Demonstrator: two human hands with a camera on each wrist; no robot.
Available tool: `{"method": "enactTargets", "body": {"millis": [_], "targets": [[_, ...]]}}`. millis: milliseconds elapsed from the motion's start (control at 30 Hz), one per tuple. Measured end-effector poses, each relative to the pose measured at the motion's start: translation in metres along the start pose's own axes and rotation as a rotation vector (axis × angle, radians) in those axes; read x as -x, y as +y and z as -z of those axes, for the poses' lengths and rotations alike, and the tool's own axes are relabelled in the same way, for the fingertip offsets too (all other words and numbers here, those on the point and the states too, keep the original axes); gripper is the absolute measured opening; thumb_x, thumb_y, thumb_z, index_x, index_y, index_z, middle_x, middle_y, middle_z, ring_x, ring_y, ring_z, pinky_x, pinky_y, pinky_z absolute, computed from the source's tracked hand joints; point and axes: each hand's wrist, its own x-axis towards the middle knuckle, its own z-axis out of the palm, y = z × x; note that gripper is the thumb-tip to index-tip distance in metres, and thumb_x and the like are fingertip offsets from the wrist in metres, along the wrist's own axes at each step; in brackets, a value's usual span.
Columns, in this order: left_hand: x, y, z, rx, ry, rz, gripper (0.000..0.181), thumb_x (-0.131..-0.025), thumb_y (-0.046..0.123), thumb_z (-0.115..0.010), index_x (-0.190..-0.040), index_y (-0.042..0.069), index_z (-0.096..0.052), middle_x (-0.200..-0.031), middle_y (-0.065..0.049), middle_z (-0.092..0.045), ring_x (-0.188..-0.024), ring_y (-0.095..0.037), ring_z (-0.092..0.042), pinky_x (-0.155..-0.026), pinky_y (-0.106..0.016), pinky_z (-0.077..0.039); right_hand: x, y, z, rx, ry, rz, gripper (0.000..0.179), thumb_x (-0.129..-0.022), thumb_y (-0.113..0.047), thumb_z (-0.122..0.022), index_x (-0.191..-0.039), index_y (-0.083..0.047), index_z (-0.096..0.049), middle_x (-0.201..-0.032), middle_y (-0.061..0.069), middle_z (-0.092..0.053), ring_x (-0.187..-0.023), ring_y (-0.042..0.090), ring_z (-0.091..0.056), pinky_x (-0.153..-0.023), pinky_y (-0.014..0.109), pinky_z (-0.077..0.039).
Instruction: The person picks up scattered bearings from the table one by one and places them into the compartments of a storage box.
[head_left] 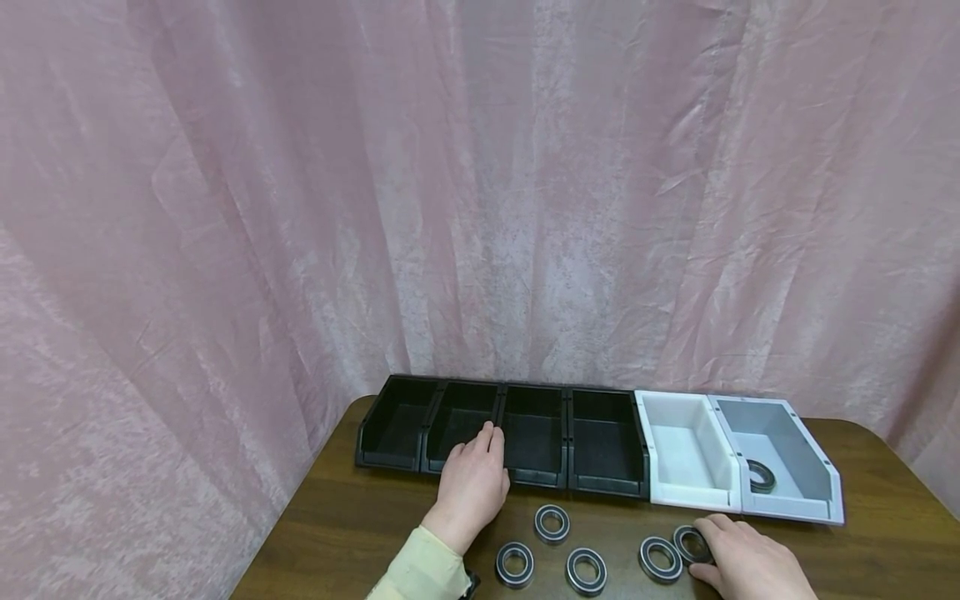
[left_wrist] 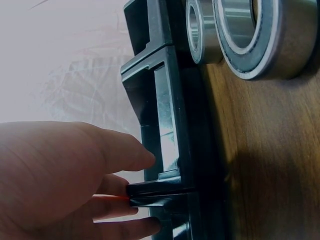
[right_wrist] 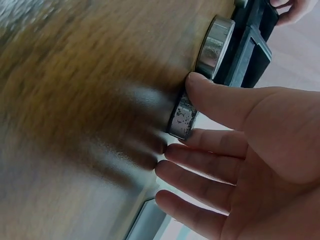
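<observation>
My left hand [head_left: 471, 483] reaches over the front of the black bins [head_left: 534, 477]. Its fingers [left_wrist: 125, 150] are extended by the divider between two bins, with nothing seen in them. On the table at the right, my right hand [head_left: 750, 554] pinches a ball bearing [head_left: 692, 544] between thumb and index finger; the other fingers [right_wrist: 200, 185] are spread. Close beside that one lies another bearing [head_left: 661, 559]. Three more bearings lie between the hands: one nearer the bins [head_left: 552, 524], one at the left [head_left: 514, 565] and one in the middle [head_left: 587, 572].
Right of the black bins stand a white bin [head_left: 693, 500] and a grey bin [head_left: 795, 508], the grey one holding a bearing [head_left: 761, 477]. The bins form a row along the back of the wooden table [head_left: 315, 533]. A pink curtain [head_left: 480, 208] hangs behind.
</observation>
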Motion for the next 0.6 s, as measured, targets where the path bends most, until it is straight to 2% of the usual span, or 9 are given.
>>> {"method": "enactTargets", "body": {"millis": [267, 433, 600], "targets": [[0.0003, 0.0005, 0.0005, -0.016, -0.007, -0.001, 0.061, -0.096, 0.026, -0.087, -0.147, -0.001, -0.067, -0.152, -0.021, -0.065, -0.123, -0.03, -0.075, -0.105, -0.053, -0.059, 0.0042, -0.0025, 0.003, 0.006, -0.02, -0.027, 0.051, -0.089, -0.044, -0.092, -0.112, -0.003, -0.072, -0.095, 0.004, -0.065, -0.085, 0.023, -0.061, -0.078, 0.052, -0.062], [0.0008, -0.0003, -0.0015, -0.008, -0.006, -0.003, 0.061, -0.095, 0.025, -0.088, -0.146, -0.001, -0.067, -0.151, -0.021, -0.065, -0.123, -0.03, -0.075, -0.105, -0.053, -0.059, 0.0039, 0.0001, 0.0002, 0.002, -0.014, -0.029, 0.052, -0.088, -0.046, -0.092, -0.108, -0.004, -0.071, -0.09, 0.002, -0.06, -0.082, 0.021, -0.059, -0.074, 0.048, -0.059], [0.0011, 0.0, 0.0002, -0.016, 0.013, -0.014, 0.06, -0.094, 0.023, -0.088, -0.144, -0.003, -0.068, -0.15, -0.022, -0.066, -0.121, -0.03, -0.075, -0.104, -0.052, -0.06, 0.0034, 0.0037, -0.0034, -0.01, 0.024, -0.001, 0.053, -0.083, -0.046, -0.096, -0.109, -0.007, -0.071, -0.091, 0.0, -0.061, -0.084, 0.02, -0.062, -0.074, 0.049, -0.06]]}}
